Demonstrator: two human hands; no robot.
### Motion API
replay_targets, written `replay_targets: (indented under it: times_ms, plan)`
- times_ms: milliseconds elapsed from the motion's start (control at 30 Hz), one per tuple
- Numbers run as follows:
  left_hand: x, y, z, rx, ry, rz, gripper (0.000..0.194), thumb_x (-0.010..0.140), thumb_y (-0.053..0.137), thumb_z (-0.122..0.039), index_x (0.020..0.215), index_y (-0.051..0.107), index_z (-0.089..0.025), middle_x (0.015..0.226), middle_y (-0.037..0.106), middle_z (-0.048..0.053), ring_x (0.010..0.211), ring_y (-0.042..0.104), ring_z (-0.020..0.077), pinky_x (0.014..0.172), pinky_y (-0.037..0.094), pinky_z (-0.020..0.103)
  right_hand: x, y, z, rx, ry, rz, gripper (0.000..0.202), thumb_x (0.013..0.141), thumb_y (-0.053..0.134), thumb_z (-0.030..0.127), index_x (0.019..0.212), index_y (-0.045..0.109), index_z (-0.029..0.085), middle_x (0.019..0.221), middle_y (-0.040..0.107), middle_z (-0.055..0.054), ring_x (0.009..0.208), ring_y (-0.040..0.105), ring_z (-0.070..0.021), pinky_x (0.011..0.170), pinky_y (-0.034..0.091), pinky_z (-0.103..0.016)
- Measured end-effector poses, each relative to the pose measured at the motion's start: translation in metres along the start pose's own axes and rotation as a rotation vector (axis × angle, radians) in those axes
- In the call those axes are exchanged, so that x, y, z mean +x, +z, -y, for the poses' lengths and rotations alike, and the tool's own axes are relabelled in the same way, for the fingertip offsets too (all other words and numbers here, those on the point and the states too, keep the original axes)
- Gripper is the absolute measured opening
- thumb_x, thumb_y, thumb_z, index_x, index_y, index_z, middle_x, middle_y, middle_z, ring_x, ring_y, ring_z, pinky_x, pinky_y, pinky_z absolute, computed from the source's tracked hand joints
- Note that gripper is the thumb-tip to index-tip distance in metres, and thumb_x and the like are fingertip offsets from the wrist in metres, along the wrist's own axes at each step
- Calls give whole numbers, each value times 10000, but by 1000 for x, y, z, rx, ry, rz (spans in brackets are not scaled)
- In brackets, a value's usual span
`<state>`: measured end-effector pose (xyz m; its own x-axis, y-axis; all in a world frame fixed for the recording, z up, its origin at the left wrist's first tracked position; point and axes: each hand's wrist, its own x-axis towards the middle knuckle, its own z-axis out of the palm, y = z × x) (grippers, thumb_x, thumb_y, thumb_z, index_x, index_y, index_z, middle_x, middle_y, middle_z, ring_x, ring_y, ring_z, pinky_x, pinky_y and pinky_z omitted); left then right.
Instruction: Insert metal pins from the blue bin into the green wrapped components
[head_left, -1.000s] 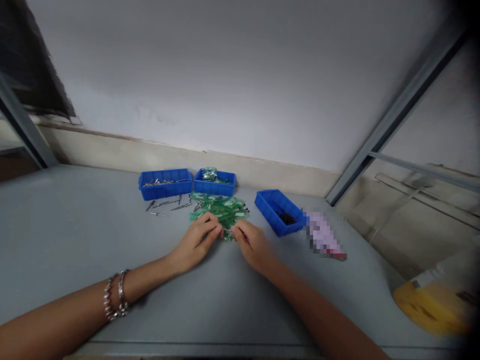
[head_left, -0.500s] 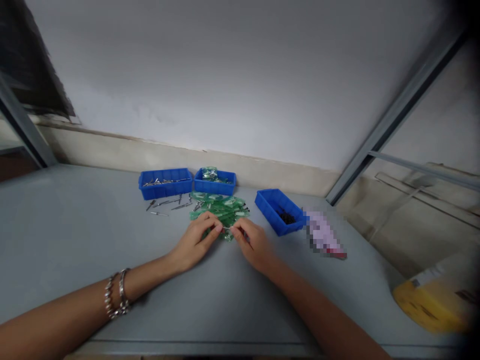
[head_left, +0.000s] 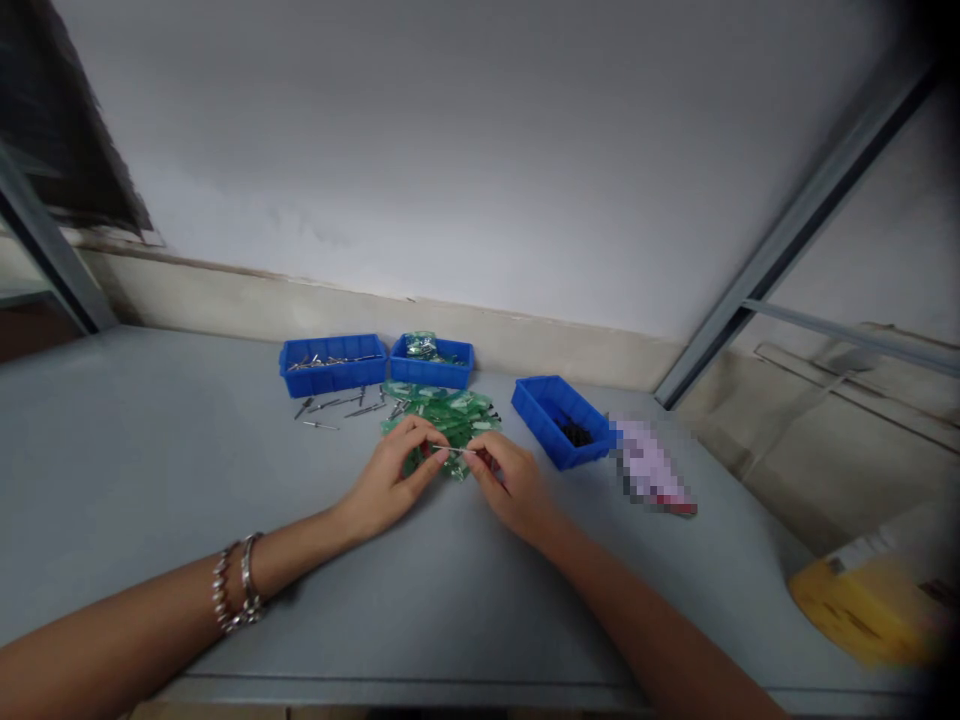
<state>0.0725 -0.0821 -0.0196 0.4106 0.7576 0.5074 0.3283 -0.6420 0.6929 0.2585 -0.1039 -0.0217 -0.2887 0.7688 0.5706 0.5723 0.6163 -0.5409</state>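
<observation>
My left hand (head_left: pixel 397 468) and my right hand (head_left: pixel 514 485) meet above the middle of the table, each pinching one end of a thin metal rod (head_left: pixel 454 450). It lies level between the fingertips; its ends are partly covered by the fingers, and I cannot tell its exact kind. Just behind and under the hands spreads a pile of green plastic packets (head_left: pixel 450 408) with small metal and dark pieces among them. Several loose slim metal pins (head_left: pixel 322 426) lie on the table to the left of the pile.
A blue bin (head_left: pixel 334 378) with metal pins stands back left, beside a second blue bin (head_left: pixel 431 374) with green packets. Right of the pile, an angled blue bin (head_left: pixel 555 420) holds dark pieces. Farther right are a blurred pink item (head_left: pixel 651 465) and a yellow container (head_left: pixel 855 610).
More of the thin rod shows between my fingertips, and it now lies more clearly level. Both hands stay in nearly the same place; the bins and pile are unchanged.
</observation>
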Motion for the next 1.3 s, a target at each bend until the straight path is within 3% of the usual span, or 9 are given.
replay_targets:
  times_ms: [233,567,800,1000,1200,1300]
  plan:
    - [0,0,2,-18,-4,7,295,930,443,-328,725,571,-158,820,524,34,809,514,160,766,412,295,-1,-1,-1,11,-22,6,150,924,454,260,815,536,197,727,558,-16,702,519,-142,647,401,-262]
    - [0,-1,2,-24,-8,33,333,942,423,-394,754,576,-166,814,548,36,814,516,167,776,422,306,0,-2,0,10,-15,0,157,917,461,262,781,517,207,718,551,-11,709,526,-143,655,403,-265]
    - [1,1,3,-6,22,-27,264,932,445,-341,770,565,-169,784,561,32,785,518,167,767,418,313,0,-2,-1,-6,-9,4,197,926,445,295,777,535,204,715,555,-13,697,521,-140,643,400,-264]
    - [1,1,1,21,-4,-12,243,923,443,-328,778,557,-168,778,559,30,770,513,165,736,418,303,0,-2,-2,-1,-26,-13,173,928,441,267,807,544,199,738,563,-19,713,527,-141,655,408,-263]
    - [0,-2,-2,35,-13,-60,291,928,425,-362,733,525,-172,733,531,16,720,493,155,702,409,287,-1,0,-2,-79,-59,65,186,936,438,271,830,570,192,773,574,-35,750,535,-155,684,417,-279]
    - [0,-2,-1,61,-27,-15,307,926,427,-369,715,531,-171,735,537,22,738,500,162,716,412,292,-1,-4,0,-73,-66,54,206,944,418,269,823,567,195,775,578,-38,756,536,-154,690,417,-279]
